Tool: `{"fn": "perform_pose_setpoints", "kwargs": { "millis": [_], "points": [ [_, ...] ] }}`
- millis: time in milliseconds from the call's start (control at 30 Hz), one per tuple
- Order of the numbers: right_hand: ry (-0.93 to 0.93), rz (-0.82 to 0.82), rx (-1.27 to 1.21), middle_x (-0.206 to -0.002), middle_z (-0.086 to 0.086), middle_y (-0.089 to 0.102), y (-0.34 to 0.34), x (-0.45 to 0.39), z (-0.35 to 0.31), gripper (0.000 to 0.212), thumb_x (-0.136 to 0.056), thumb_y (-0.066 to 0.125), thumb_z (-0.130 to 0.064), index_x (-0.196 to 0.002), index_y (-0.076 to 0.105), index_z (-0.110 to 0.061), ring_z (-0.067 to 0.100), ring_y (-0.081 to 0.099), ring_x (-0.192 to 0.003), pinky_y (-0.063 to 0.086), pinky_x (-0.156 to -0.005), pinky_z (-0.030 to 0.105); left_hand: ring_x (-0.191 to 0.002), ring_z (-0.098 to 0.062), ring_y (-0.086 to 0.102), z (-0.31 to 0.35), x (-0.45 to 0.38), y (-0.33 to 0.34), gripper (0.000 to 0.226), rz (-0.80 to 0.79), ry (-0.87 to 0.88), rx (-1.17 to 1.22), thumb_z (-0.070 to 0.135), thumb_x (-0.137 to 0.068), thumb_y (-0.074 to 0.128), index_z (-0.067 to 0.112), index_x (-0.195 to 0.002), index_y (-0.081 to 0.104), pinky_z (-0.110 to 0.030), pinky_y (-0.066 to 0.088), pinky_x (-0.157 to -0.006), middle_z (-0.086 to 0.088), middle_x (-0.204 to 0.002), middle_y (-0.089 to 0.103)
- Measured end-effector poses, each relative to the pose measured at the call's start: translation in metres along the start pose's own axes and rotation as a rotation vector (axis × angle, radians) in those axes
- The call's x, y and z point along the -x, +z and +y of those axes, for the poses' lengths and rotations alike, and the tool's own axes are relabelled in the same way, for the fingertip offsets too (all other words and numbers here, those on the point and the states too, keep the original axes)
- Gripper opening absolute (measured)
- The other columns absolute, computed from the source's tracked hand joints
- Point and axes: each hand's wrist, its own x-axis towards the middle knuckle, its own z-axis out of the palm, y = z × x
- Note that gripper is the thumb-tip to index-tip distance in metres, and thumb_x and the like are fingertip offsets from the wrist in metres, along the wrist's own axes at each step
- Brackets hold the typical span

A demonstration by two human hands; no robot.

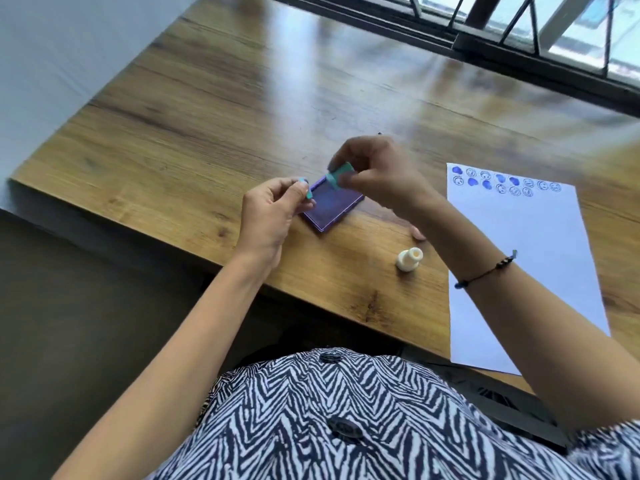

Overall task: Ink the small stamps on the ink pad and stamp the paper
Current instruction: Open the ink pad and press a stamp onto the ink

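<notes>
A purple ink pad [329,211] lies open on the wooden table [207,116]. My right hand [377,171] holds a small teal stamp [339,174] just above the pad's far corner. My left hand [273,206] pinches a small teal piece [306,188], probably the stamp's cap, at the pad's left edge. To the right lies a white paper [526,271] with two rows of blue smiley and heart prints [502,181] along its top. A cream-coloured stamp [408,259] lies on its side on the table between pad and paper.
A small pink object [419,235] peeks out beside my right forearm. The table's front edge [311,306] runs close to my body. A dark window frame [519,46] stands behind the table at the far right.
</notes>
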Motion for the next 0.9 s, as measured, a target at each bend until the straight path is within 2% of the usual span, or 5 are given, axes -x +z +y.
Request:
{"fn": "perform_pose_setpoints", "kwargs": {
  "millis": [67, 167, 267, 633, 900],
  "points": [
    [-0.102, 0.004, 0.278, -0.074, 0.001, 0.061, 0.003, -0.002, 0.000, 0.024, -0.071, 0.057, 0.004, -0.088, 0.072, -0.005, 0.009, 0.051, -0.064, 0.035, -0.054, 0.009, -0.051, -0.004, 0.058, -0.001, 0.000, -0.003, 0.012, 0.020, -0.014, 0.014, 0.001, -0.084, 0.055, 0.008, -0.077, 0.062, -0.013, 0.052, -0.057, -0.004, -0.067, 0.060],
    [-0.173, -0.048, 0.520, -0.101, 0.016, 0.063, 0.020, -0.001, 0.003, 0.025, -0.077, 0.052, 0.002, -0.096, 0.067, -0.003, 0.030, 0.057, -0.090, 0.043, -0.072, 0.033, -0.051, -0.004, 0.058, -0.003, 0.002, -0.004, 0.008, 0.028, -0.015, 0.023, 0.003, -0.085, 0.055, 0.002, -0.088, 0.062, -0.013, 0.053, -0.059, -0.005, -0.071, 0.059],
    [-0.219, -0.040, 0.727, -0.104, 0.017, 0.059, 0.040, 0.005, 0.008, 0.020, -0.081, 0.046, 0.002, -0.097, 0.059, 0.000, 0.032, 0.053, -0.097, 0.048, -0.074, 0.039, -0.055, -0.005, 0.060, -0.004, 0.003, -0.006, 0.010, 0.053, -0.008, 0.022, 0.005, -0.086, 0.055, 0.003, -0.091, 0.063, -0.015, 0.054, -0.062, -0.002, -0.073, 0.062],
    [-0.167, -0.055, 0.573, -0.093, 0.014, 0.057, 0.040, -0.003, 0.017, 0.020, -0.072, 0.054, 0.000, -0.089, 0.061, -0.006, 0.026, 0.041, -0.068, 0.036, -0.057, 0.033, -0.061, -0.008, 0.062, -0.011, 0.001, -0.004, 0.008, 0.090, -0.050, -0.027, 0.011, -0.085, 0.058, 0.010, -0.086, 0.066, -0.018, 0.054, -0.061, 0.004, -0.069, 0.066],
    [-0.168, -0.079, 0.535, -0.098, 0.013, 0.065, 0.025, -0.013, 0.009, 0.023, -0.073, 0.056, -0.002, -0.092, 0.069, -0.009, 0.032, 0.058, -0.088, 0.041, -0.066, 0.031, -0.060, -0.009, 0.059, -0.007, 0.011, -0.001, 0.010, 0.076, -0.008, -0.045, 0.009, -0.086, 0.056, 0.005, -0.092, 0.064, -0.018, 0.054, -0.062, -0.003, -0.072, 0.063]
  ]
}}
